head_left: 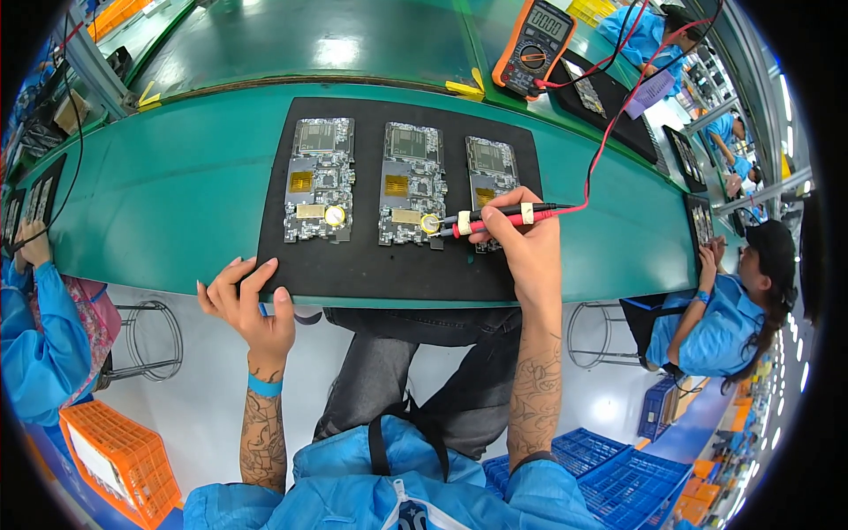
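My right hand [521, 238] grips a black test probe [508, 210] and a red test probe [477, 225] together, each with a band of pale tape. Their tips are at the round coin cell [430, 223] of the middle circuit board [412, 181]; whether both touch it I cannot tell. Another circuit board [320, 181] lies to its left, and a third [490, 159] to its right is partly covered by my right hand. All three lie on a black mat [371, 269]. At the mat's lower left corner rests my left hand [252, 305], fingers spread, holding nothing.
An orange multimeter [533, 49] leans at the back right; its red lead [596, 159] runs down to my right hand. Co-workers in blue sit left [44, 327] and right [720, 318] along the green bench [159, 203]. Orange [124, 459] and blue crates [627, 477] stand below.
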Demonstrator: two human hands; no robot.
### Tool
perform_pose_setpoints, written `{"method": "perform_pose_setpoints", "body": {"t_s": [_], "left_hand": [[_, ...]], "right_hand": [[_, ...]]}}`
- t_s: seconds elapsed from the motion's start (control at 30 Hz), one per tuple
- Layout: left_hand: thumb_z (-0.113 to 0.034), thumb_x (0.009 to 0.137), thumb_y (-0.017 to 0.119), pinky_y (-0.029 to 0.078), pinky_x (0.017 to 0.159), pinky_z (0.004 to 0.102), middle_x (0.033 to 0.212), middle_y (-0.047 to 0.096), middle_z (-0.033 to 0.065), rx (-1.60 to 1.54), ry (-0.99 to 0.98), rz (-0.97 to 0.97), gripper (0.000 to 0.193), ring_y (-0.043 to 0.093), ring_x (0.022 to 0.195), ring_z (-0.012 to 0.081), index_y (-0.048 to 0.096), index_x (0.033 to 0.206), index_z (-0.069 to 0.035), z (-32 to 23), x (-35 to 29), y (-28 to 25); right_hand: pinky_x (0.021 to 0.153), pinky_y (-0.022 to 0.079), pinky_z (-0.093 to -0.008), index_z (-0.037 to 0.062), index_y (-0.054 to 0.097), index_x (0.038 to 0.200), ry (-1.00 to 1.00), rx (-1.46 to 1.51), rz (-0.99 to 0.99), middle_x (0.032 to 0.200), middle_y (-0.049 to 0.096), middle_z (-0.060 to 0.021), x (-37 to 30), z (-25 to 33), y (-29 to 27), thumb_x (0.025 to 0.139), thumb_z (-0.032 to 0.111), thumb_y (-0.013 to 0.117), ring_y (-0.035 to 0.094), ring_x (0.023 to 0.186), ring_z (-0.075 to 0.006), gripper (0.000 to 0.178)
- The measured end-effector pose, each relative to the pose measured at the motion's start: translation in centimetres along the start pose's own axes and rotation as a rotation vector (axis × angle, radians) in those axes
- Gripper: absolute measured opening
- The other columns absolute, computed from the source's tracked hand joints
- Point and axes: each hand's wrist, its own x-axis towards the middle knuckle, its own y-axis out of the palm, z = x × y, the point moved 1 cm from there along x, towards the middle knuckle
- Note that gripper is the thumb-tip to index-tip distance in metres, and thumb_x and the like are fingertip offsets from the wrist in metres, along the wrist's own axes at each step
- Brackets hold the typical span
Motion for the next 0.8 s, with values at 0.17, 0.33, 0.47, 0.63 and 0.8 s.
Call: {"method": "perform_pose_setpoints", "body": {"t_s": [0.17,0.33,0.47,0.63,0.8], "left_hand": [[-0.034,0.09,0.054,0.009,0.115,0.0496,0.112,0.059,0.0041,-0.003,0.003,0.0,0.032,0.052,0.117,0.0233,0.071,0.107,-0.012,-0.04,0.06,0.02],[-0.033,0.091,0.054,0.009,0.115,0.0495,0.113,0.058,0.0044,0.0,0.005,0.002,0.032,0.051,0.118,0.0235,0.07,0.107,-0.012,0.0,0.0,-0.03],[-0.034,0.091,0.054,0.009,0.115,0.0494,0.113,0.059,0.0044,0.001,0.006,-0.002,0.032,0.051,0.118,0.0234,0.07,0.107,-0.012,-0.02,-0.07,-0.02],[-0.033,0.09,0.054,0.009,0.115,0.0495,0.113,0.059,0.0046,-0.003,0.009,0.004,0.031,0.052,0.118,0.0236,0.07,0.107,-0.012,-0.04,-0.06,-0.06],[-0.032,0.089,0.054,0.009,0.115,0.0494,0.114,0.059,0.0046,0.002,0.005,0.001,0.031,0.052,0.118,0.0235,0.07,0.107,-0.012,-0.08,0.01,-0.08]], "right_hand": [[0.065,0.058,-0.0279,-0.004,0.059,0.091,-0.013,0.017,-0.007,0.081,0.07,-0.0144,0.09,-0.19,-0.11,0.088,0.001,0.065,0.071,0.07,-0.0184,0.009],[0.065,0.058,-0.0281,-0.004,0.059,0.091,-0.009,0.015,-0.015,0.081,0.07,-0.0144,0.09,-0.09,-0.04,0.088,0.001,0.065,0.071,0.07,-0.0185,0.009],[0.065,0.058,-0.0276,-0.0041,0.06,0.091,0.016,0.014,-0.023,0.081,0.07,-0.0138,0.13,-0.09,-0.03,0.087,0.002,0.065,0.071,0.07,-0.018,0.009],[0.066,0.057,-0.0266,-0.0038,0.06,0.09,0.02,-0.007,-0.018,0.082,0.07,-0.0123,0.18,-0.28,-0.2,0.086,0.002,0.066,0.07,0.07,-0.0168,0.009],[0.066,0.057,-0.027,-0.0037,0.06,0.09,0.009,0.013,-0.011,0.081,0.069,-0.0119,0.2,-0.25,-0.05,0.086,0.003,0.066,0.07,0.07,-0.0168,0.009]]}}
